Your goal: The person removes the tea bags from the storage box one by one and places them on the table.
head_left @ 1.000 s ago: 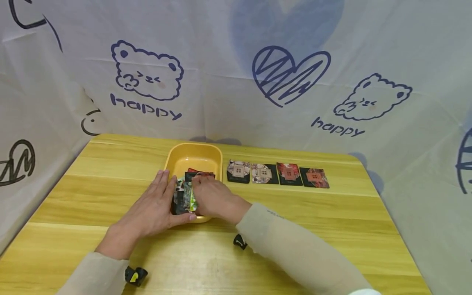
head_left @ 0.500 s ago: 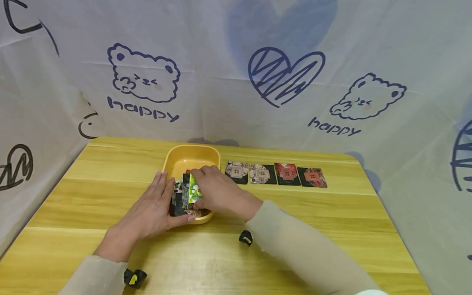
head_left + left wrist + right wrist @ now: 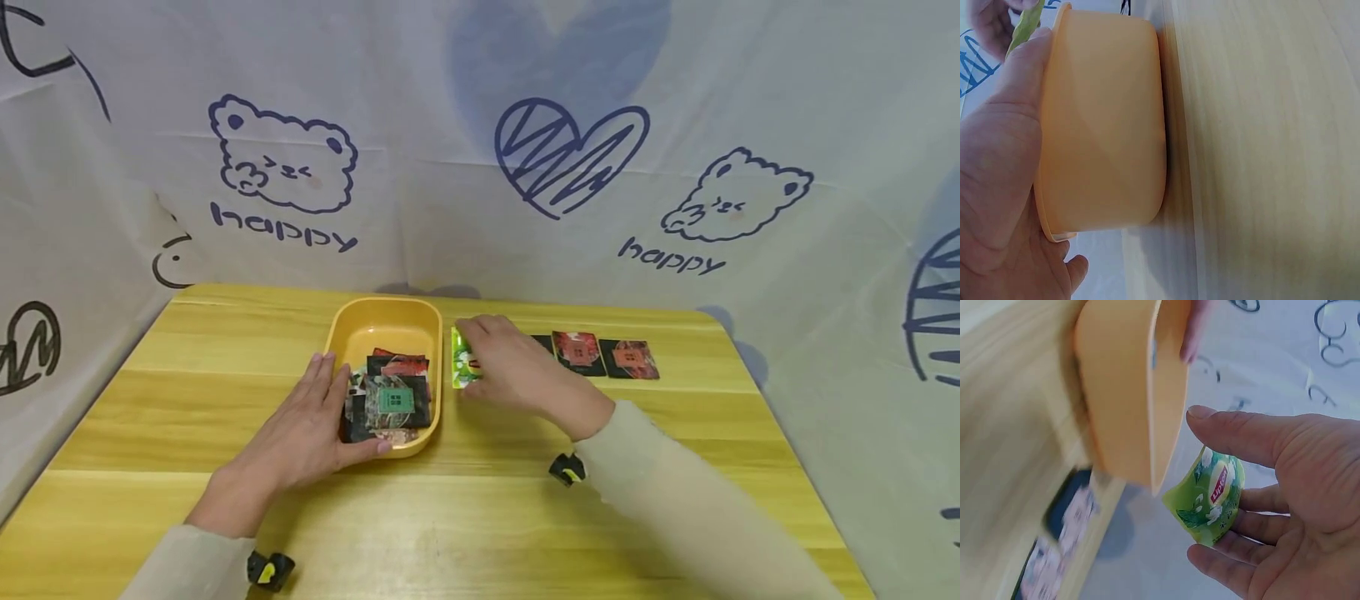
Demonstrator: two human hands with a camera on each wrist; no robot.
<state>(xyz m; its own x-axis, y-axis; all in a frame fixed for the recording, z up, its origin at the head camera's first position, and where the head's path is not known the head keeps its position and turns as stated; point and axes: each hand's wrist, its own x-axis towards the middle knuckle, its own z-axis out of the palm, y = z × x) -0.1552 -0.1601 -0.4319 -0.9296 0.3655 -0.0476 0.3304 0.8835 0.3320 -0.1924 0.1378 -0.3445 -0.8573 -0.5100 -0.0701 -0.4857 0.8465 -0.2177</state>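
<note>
Two hands work at a yellow tub [image 3: 352, 321] of packets on the bench [image 3: 187, 392]: the left hand [image 3: 300, 429] lies open-fingered against its near-left wall, while the right hand [image 3: 510, 367] pinches a green tea packet [image 3: 461, 367] just right of the tub, over a row of cards [image 3: 603, 357].

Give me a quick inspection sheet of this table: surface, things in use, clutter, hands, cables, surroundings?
Surface: yellow wooden table.
Job's things: yellow tub holding a pile of dark packets; green tea packet outside the tub; row of dark packets on the table, partly hidden.
Clutter: nothing seen.
Hands: left hand rests against the tub's side, fingers straight; right hand has the green tea packet in its grip.
Cables: nothing seen; small black and yellow clips at both cuffs.
Surroundings: white cloth backdrop with bear, heart and "happy" drawings.
</note>
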